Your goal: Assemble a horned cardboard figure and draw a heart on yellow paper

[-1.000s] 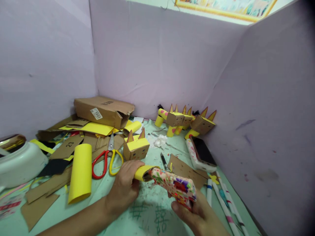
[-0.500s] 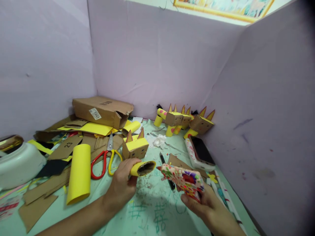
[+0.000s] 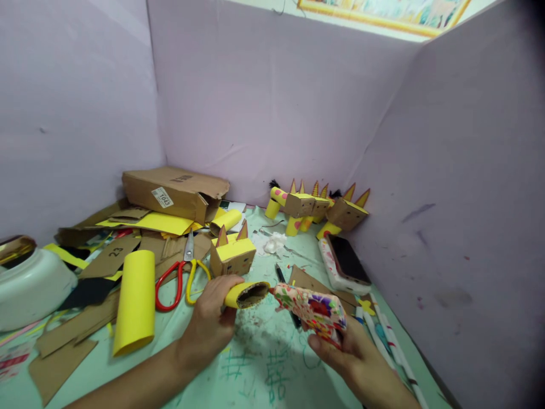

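My left hand (image 3: 208,324) grips a small yellow paper-wrapped tube (image 3: 247,294), its open brown end turned toward the right. My right hand (image 3: 353,358) holds a flower-patterned glue gun (image 3: 313,309), whose tip points at the rim of the tube's open end. Just behind the tube stands a cardboard animal head (image 3: 233,254) with two pointed ears and a yellow top. Both hands hover over the pale green table cover (image 3: 255,369).
A large yellow roll (image 3: 135,301), red and yellow scissors (image 3: 181,275), cardboard scraps and a flat box (image 3: 174,193) lie at the left. Finished cardboard animals (image 3: 317,210) stand against the back wall. A phone (image 3: 344,264) and glue sticks (image 3: 392,355) lie at the right. A white bowl (image 3: 29,287) sits far left.
The glue gun's tip drew out of the tube's open end and back to the right, then came close to its rim again. My left hand kept hold of the tube.
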A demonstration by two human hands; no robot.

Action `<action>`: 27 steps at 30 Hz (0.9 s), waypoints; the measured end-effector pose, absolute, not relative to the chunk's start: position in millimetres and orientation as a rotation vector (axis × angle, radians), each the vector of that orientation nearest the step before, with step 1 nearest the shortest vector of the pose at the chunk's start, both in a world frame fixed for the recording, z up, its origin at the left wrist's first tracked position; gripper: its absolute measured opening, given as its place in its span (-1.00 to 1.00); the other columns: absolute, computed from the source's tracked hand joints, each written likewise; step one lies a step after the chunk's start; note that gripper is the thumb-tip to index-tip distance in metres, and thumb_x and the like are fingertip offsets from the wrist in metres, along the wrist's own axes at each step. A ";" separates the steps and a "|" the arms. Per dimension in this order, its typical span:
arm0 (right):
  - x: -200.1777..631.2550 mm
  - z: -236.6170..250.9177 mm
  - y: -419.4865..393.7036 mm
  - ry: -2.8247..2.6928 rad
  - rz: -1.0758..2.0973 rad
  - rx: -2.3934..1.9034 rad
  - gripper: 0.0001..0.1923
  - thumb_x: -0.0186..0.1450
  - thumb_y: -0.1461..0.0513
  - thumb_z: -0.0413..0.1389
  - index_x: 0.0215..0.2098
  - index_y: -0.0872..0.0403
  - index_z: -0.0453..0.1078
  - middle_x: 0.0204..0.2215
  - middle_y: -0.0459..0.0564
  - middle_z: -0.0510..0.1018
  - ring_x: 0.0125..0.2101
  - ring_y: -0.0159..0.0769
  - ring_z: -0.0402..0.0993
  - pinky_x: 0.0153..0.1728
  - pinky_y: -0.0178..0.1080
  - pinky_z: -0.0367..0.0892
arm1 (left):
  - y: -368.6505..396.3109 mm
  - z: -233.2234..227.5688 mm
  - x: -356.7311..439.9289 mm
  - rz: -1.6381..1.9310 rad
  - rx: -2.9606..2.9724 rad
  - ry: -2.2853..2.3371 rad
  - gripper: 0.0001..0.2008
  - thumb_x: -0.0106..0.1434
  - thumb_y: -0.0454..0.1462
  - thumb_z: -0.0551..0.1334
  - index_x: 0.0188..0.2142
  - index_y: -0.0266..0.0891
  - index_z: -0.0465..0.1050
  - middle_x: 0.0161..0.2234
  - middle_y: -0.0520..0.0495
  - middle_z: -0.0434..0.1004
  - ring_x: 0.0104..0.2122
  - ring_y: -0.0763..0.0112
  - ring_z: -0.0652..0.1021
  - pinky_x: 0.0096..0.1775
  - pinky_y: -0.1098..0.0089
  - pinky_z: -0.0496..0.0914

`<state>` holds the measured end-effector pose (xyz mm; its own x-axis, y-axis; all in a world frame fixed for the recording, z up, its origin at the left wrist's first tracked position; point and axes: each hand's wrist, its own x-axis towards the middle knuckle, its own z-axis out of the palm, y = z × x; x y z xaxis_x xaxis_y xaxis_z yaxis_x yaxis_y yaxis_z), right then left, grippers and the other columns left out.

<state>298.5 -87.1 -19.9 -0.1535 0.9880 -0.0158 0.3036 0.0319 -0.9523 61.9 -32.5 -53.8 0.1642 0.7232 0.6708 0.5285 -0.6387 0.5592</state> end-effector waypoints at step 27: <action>292.6 -25.7 6.8 -0.699 1.105 -1.261 -0.81 -0.06 0.27 0.26 -0.59 0.10 0.30 -0.71 -0.17 0.41 -0.72 -0.49 0.32 -0.67 -0.43 0.30 | -42.2 -45.0 62.5 1.105 1.323 1.067 -0.68 -0.10 -0.28 0.29 -0.29 -0.30 0.40 -0.37 -0.10 0.59 -0.40 0.27 0.56 -0.38 0.38 0.47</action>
